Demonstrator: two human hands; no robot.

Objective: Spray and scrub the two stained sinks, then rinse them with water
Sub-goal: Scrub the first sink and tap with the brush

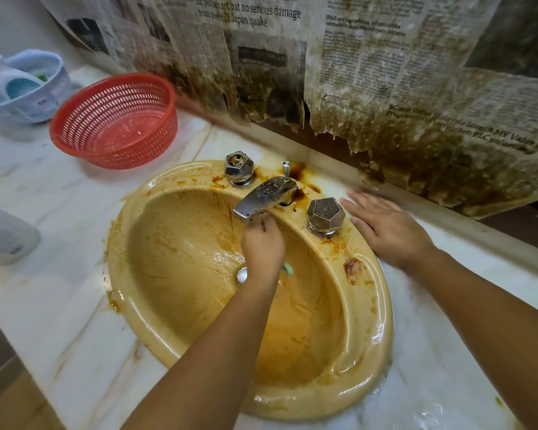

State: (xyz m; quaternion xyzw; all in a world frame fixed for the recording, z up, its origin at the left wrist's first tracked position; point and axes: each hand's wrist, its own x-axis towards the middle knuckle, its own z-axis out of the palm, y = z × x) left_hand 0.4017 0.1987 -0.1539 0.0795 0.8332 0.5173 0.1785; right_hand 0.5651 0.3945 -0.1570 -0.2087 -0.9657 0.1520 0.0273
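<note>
Gripping something with a pale green handle end (288, 269), the left hand (263, 249) sits centre frame inside the sink (370, 321), directly under the spout (266, 197). Fingers are curled tight round the item. Only the green tip shows below the palm, so I can't tell what tool it is. Knuckles are right at the spout tip; contact or not, can't tell.

Right hand (389, 228), right of centre: fingers straight, slightly spread, palm down flat on the marble counter (59, 197), just beside the right knob (326, 215). Holds nothing. Fingertips are a bit blurred.

Sink: yellow-tan oval basin, fills the middle and lower frame. It's wet and glossy, with brown film smeared across the bowl. There's a thicker brown blotch on the rim below the right knob and dark rusty stains on the ledge behind the spout. Drain stopper (242, 274) is just left of the left wrist. Left knob (239, 167) and pull rod (286, 170) sit above the spout, chrome and spotted.

Counter at lower right is wet, with water pooled (432, 383) against the sink rim.

Red perforated basket (121, 153) is on the counter upper left, near the sink but not touching. White basket (56, 76) is at the far upper left edge, behind the red one. White bottle (3, 235) is at the left edge, cropped. Newspaper sheets (354, 72) cover the wall across the top, lower edges torn and stained brown.
</note>
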